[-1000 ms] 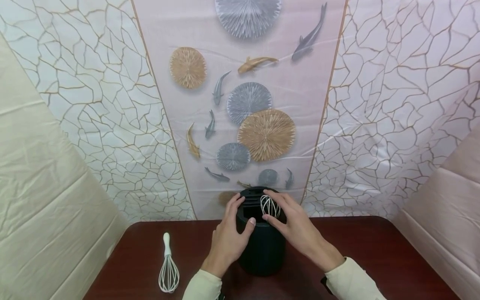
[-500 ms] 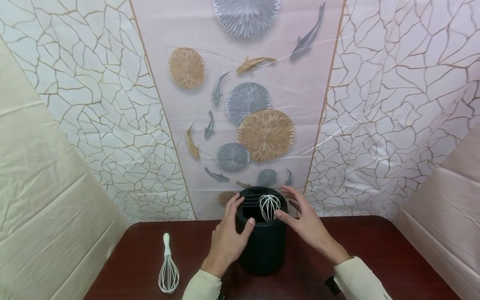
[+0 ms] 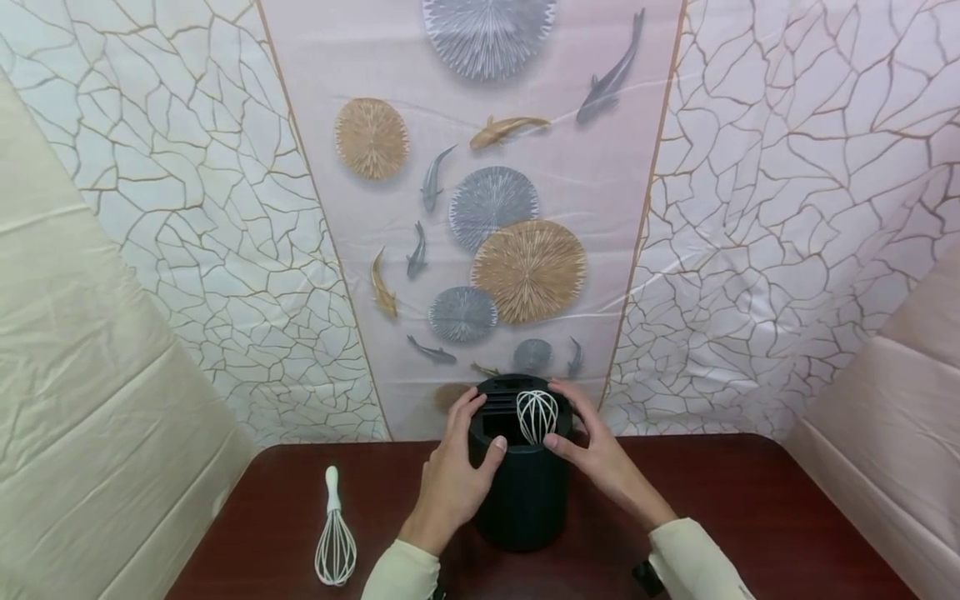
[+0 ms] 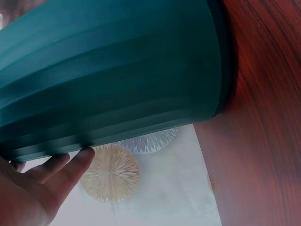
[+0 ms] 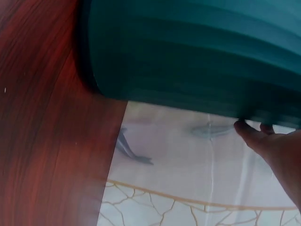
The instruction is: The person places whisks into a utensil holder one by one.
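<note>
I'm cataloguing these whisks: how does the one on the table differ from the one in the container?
The table whisk lies flat on the table; the container whisk sticks up, rounded end uppermost, from the dark container. The table whisk's white handle shows; the container whisk's handle cannot be seen. Both have pale looped wires forming a rounded head.

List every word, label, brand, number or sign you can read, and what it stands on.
There are none: no readable text shows in any view.
The dark container shows ribbing, no lettering.
The whisk on the table shows no mark.
The backdrop bears only pictures and patterns.
</note>
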Available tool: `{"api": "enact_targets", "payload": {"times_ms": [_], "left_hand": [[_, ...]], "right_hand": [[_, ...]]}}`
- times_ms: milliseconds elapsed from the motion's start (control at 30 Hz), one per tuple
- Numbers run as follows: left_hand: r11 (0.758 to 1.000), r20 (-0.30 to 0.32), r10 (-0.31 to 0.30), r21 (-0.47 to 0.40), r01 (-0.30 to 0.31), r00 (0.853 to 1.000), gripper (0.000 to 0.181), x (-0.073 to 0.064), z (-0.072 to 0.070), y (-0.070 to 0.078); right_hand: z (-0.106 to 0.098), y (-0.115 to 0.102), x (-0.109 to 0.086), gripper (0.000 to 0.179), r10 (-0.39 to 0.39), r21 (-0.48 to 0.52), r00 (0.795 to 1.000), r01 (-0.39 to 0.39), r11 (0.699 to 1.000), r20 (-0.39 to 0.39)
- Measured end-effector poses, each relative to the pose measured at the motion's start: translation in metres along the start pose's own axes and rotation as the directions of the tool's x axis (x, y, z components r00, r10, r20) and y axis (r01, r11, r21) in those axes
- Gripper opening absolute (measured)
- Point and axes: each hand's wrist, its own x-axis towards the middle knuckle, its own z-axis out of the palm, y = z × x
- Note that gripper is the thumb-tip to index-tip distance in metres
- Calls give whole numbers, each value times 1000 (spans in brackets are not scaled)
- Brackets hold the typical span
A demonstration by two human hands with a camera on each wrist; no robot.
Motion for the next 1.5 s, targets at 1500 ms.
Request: {"api": "enact_targets", "payload": {"times_ms": [1500], "left_hand": [[929, 54, 95, 354, -108, 994, 34, -31, -131, -25]], "right_hand": [[11, 3, -2, 63, 20, -12, 997, -21, 1000, -71]]}}
